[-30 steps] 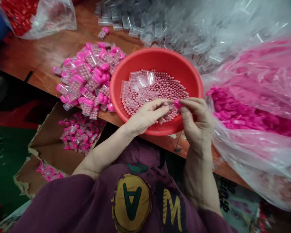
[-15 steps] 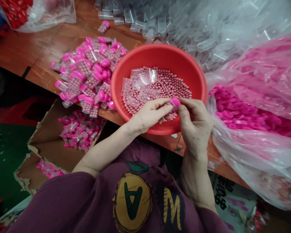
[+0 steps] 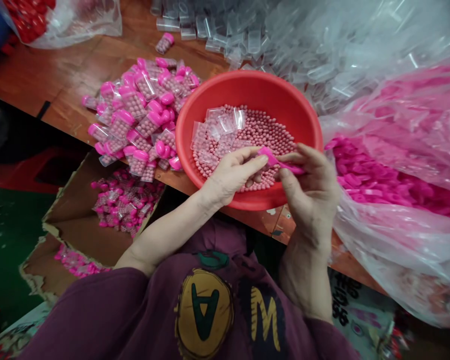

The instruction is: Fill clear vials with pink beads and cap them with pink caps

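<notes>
Over the front of a red plastic bowl, my left hand pinches a bright pink plastic cap between thumb and fingers. My right hand is closed on a longer pink plastic part just right of it. Whether the two pink parts are joined is hard to tell, and anything below the cap is hidden by my left fingers. Inside the bowl lie many small pink beads with several clear empty plastic containers on top, left of the hands.
A heap of bead-filled pink-capped bottles is left of the bowl. A cardboard box below holds more. Clear containers are piled behind. A plastic bag of pink caps lies right.
The pink cap between my hands looked compact before. Now a longer pink part stretches rightward from it into my right fingers, and my right hand has shifted slightly right.
</notes>
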`<state>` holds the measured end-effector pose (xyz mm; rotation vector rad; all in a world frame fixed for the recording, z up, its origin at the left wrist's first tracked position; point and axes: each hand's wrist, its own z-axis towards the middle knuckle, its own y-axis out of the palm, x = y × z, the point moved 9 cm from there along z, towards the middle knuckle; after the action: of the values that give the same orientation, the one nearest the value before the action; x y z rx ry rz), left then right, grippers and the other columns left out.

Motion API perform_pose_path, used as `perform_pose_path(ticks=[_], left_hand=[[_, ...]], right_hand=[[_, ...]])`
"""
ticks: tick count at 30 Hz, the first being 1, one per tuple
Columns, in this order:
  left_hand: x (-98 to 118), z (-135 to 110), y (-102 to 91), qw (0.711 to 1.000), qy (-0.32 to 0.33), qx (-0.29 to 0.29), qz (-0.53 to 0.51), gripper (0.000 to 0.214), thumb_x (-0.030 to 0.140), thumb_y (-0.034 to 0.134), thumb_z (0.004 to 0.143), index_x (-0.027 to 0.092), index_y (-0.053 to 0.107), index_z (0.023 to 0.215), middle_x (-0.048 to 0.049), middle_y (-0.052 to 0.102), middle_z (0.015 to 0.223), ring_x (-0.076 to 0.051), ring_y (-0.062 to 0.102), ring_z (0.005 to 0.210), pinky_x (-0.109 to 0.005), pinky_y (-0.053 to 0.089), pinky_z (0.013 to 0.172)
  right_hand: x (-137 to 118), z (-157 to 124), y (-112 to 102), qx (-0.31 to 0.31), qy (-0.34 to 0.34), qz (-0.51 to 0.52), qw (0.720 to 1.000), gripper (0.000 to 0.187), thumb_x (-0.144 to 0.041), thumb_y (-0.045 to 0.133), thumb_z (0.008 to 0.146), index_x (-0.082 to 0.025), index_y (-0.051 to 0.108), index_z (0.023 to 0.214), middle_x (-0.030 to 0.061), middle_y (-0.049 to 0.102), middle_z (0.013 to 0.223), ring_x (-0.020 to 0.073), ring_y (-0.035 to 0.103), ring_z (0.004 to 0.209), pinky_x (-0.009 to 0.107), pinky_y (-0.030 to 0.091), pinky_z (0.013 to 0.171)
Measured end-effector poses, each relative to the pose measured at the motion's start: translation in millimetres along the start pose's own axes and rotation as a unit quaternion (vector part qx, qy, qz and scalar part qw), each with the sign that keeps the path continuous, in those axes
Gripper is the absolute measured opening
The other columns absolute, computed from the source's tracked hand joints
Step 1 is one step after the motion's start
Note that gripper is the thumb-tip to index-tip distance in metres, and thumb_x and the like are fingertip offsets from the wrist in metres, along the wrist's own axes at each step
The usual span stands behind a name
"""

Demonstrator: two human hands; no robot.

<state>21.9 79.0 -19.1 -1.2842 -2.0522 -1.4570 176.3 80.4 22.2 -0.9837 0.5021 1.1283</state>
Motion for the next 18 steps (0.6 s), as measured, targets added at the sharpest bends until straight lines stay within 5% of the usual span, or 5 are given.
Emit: perform_pose_path(ticks=[4,9,13,15,18], left_hand=[[-1.5,2.4,3.2,0.999,0.013,-0.032,0.016,0.01,0.02,0.084,0.096,0.015,0.077,0.101,0.0034,0.066,0.076,-0.006,0.055,0.06,-0.019,0.038,0.053],[0.6,5.4,4.0,0.996,0.065,-0.047,0.044,0.002,0.014,0.079,0.098,0.013,0.08,0.1,0.002,0.067,0.079,-0.006,0.057,0.065,-0.021,0.047,0.064],[-2.2,8.9,-0.9,0.996,0.057,-0.012,0.062,0.009,0.014,0.074,0.102,0.015,0.081,0.096,0.0016,0.066,0.079,-0.009,0.058,0.07,-0.022,0.05,0.071],[-2.7,10.8,-2.7,0.996,0.059,0.001,0.069,0.01,0.013,0.073,0.101,0.015,0.082,0.097,0.0012,0.067,0.08,-0.011,0.061,0.076,-0.023,0.053,0.079],[-2.0,13.5,-5.3,0.995,0.073,0.011,0.073,0.011,0.012,0.073,0.101,0.015,0.082,0.095,0.0013,0.067,0.078,-0.012,0.064,0.082,-0.024,0.055,0.087]], right_hand=[[23.4,3.3,-14.3,0.101,0.062,0.077,0.99,0.046,-0.049,0.089,0.096,-0.034,0.071,0.136,0.0029,0.078,0.113,0.0209,0.078,0.088,0.04,0.072,0.077],[-5.4,5.7,3.5,0.024,0.032,-0.038,0.998,0.022,-0.04,0.072,0.108,-0.027,0.079,0.125,0.0075,0.08,0.115,0.0239,0.078,0.105,0.047,0.07,0.096],[-20.9,-2.3,21.6,-0.07,-0.033,-0.171,0.982,0.054,-0.044,0.078,0.098,-0.024,0.067,0.147,0.0161,0.073,0.138,0.0346,0.073,0.126,0.06,0.066,0.108],[-23.2,-7.2,28.0,-0.065,-0.067,-0.22,0.971,0.071,-0.046,0.082,0.093,-0.022,0.059,0.155,0.0198,0.069,0.143,0.0395,0.068,0.133,0.068,0.061,0.114],[-25.0,-11.5,35.6,-0.027,-0.096,-0.262,0.96,0.069,-0.043,0.078,0.097,-0.021,0.052,0.158,0.0216,0.067,0.141,0.0407,0.066,0.132,0.073,0.057,0.116]])
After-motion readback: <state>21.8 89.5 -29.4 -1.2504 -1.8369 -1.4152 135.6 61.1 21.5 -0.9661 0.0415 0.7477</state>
